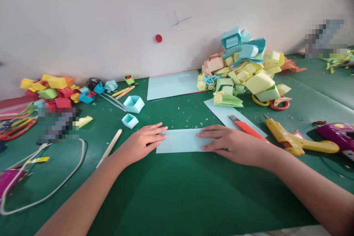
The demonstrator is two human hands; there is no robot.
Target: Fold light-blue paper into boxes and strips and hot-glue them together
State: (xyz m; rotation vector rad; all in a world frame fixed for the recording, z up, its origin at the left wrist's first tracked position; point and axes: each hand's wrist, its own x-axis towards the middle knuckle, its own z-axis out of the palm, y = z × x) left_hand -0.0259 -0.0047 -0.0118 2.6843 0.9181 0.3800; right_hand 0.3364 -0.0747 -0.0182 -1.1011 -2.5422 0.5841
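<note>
Head view: we rest our left hand and right hand on opposite ends of the pale blue paper strip, which lies flat on the worktop before us. Our fingers are outstretched, gripping nothing, presumably to steady it; the red cutter lies beside the right hand, perhaps for easy reach.

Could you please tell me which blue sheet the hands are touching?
The front sheet: fingers of the left hand and right hand rest on it. Neither rests on the back sheet or the right sheet under the cutter.
</note>
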